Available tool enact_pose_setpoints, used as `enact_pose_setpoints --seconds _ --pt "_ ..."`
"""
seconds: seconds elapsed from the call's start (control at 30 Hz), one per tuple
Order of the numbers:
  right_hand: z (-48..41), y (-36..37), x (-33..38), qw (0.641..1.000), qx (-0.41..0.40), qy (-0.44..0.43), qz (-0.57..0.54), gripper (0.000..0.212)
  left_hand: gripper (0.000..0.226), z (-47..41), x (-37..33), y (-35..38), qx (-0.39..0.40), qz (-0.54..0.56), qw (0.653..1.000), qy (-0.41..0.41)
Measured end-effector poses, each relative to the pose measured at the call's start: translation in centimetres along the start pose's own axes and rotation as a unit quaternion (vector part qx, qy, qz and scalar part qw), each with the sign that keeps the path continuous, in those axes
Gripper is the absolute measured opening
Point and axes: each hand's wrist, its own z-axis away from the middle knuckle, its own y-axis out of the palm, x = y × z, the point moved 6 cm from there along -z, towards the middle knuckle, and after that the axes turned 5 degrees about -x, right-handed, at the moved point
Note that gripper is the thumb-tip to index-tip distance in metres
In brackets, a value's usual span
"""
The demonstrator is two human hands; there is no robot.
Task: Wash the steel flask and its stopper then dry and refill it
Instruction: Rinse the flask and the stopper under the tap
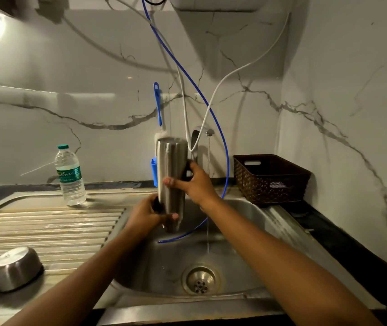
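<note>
The steel flask [171,175] is held upside down over the sink [242,222], base up and mouth down. My left hand [149,214] grips its lower end near the neck, thumb across the front; a dark part shows under the fingers, and I cannot tell if it is the stopper. My right hand [193,182] holds the flask's middle from the right, thumb laid across the front, with a small dark piece by its fingers. A thin stream runs from the tap [207,132] just right of the flask.
A blue tube [226,161] loops into the basin above the drain [200,280]. A blue bottle brush [157,102] hangs on the wall. A plastic water bottle [70,175] and an upturned steel bowl [16,268] stand on the drainboard. A brown basket [270,177] sits at right.
</note>
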Motion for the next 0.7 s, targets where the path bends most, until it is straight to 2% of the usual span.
enact_pose_setpoints --seconds 0.07,0.17,0.27,0.33,0.4,0.57,0.7 --pt "0.1 0.1 -0.5 1.0 -0.006 0.01 -0.005 0.062 0.044 0.3 0.0 0.5 0.016 -0.021 1.0 -0.006" --pt "-0.3 -0.3 0.5 1.0 -0.014 -0.022 -0.014 0.062 0.052 -0.3 -0.1 -0.3 -0.026 0.028 0.999 0.003" --pt "0.3 0.3 -0.1 0.999 0.013 0.048 -0.017 0.062 0.054 0.1 0.3 -0.4 0.01 -0.006 1.0 -0.017" --pt "0.5 0.7 0.1 0.998 0.014 0.057 -0.008 0.065 0.059 0.5 0.2 -1.1 0.023 -0.026 0.999 -0.008" --pt "0.4 1.1 2.1 0.999 0.022 0.048 -0.013 0.067 0.064 0.4 -0.9 -3.0 0.002 -0.03 1.0 0.006" --pt "-2.4 5.0 8.5 0.989 0.109 0.06 -0.076 0.061 0.046 -1.5 -2.3 -10.8 -0.008 -0.028 1.0 -0.003" --pt "-4.1 11.1 11.1 0.976 0.181 0.051 -0.113 0.059 0.069 -2.1 -1.3 -17.7 0.006 -0.002 0.999 -0.045"
